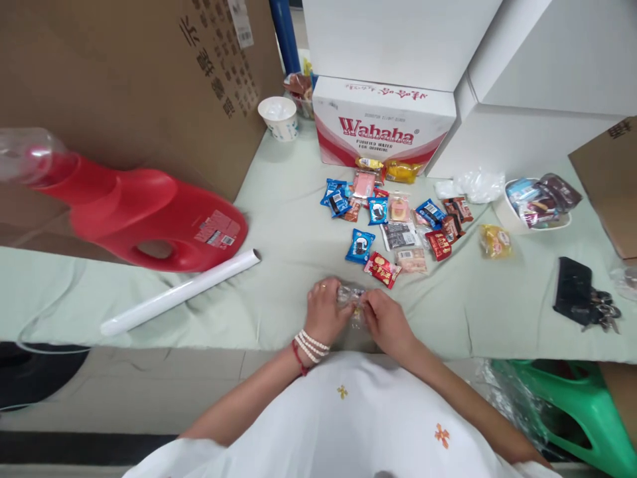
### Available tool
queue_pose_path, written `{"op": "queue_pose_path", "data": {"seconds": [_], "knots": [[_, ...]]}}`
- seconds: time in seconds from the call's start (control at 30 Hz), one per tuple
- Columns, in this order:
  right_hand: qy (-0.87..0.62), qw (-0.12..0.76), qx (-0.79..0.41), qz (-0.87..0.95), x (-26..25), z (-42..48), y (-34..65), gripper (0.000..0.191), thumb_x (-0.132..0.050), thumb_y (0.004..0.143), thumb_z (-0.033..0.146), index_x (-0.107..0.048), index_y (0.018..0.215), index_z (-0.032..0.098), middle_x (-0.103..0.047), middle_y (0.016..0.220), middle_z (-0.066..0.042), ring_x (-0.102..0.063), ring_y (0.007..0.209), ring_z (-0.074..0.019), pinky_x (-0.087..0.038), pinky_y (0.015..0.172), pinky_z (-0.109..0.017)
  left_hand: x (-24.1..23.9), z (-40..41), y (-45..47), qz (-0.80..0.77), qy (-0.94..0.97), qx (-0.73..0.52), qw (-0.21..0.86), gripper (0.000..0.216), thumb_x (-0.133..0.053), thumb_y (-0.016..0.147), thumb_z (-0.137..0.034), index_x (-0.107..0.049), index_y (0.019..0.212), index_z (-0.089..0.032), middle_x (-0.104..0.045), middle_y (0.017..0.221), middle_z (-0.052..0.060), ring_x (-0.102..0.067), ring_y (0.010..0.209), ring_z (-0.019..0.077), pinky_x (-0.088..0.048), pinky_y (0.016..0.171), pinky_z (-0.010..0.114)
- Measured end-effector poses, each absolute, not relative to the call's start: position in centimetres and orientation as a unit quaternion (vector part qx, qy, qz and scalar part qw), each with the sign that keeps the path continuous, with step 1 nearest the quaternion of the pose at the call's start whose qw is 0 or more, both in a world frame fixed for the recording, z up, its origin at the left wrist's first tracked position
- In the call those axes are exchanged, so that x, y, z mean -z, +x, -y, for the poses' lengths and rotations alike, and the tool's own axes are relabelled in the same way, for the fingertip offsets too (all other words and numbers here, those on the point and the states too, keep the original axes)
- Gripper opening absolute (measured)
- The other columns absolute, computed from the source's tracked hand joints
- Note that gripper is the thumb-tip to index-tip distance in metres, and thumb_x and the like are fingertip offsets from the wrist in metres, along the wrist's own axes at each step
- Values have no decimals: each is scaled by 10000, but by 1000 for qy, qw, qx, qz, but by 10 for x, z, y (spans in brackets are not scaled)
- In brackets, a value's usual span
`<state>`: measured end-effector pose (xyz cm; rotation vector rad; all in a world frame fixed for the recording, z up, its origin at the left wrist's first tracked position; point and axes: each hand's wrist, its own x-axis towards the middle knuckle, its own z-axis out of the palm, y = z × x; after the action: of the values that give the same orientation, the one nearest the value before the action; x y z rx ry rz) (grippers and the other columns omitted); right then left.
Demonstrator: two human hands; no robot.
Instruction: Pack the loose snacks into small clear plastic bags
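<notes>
Near the table's front edge, my left hand (326,309) and my right hand (391,322) are closed on a crinkled clear plastic wrapper (354,295) between them. Small dark and yellow marks show on it; what it contains, if anything, I cannot make out. Beaded bracelets circle my left wrist. Just beyond my hands lies a spread of small snack packets: a red packet (383,269), a blue packet (360,246), a pale pink packet (411,261) and several more in blue, brown and grey.
A red detergent bottle (164,219) and a white tube (182,292) lie on the left. Behind stand a paper cup (279,119) and a Wahaha carton (383,123). To the right are a yellow packet (495,241), a tub of packets (517,220), a black pouch (572,289) and keys (604,312).
</notes>
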<state>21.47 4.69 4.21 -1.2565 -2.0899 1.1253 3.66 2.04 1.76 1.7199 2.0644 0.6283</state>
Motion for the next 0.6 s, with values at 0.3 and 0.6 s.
{"op": "queue_pose_path", "data": {"seconds": [0.3, 0.6], "knots": [[-456, 342, -671, 474, -43, -40, 220, 381, -661, 942, 557, -618, 1153, 243, -706, 1049, -33, -656, 981, -211, -533, 896, -344, -42, -22, 71, -497, 723, -415, 240, 234, -584, 840, -189, -531, 1066, -221, -596, 1002, 79, -564, 930, 251, -502, 833, 416], [-631, 536, -489, 275, -21, -46, 348, 504, -803, 782, 413, -629, 1228, 254, -722, 1153, -54, -673, 936, -208, -542, 836, -342, -26, -26, 37, -537, 599, -392, 445, 361, -607, 949, -340, -574, 1299, -257, -588, 1210, 93, -651, 1061, 231, -601, 845, 370]]}}
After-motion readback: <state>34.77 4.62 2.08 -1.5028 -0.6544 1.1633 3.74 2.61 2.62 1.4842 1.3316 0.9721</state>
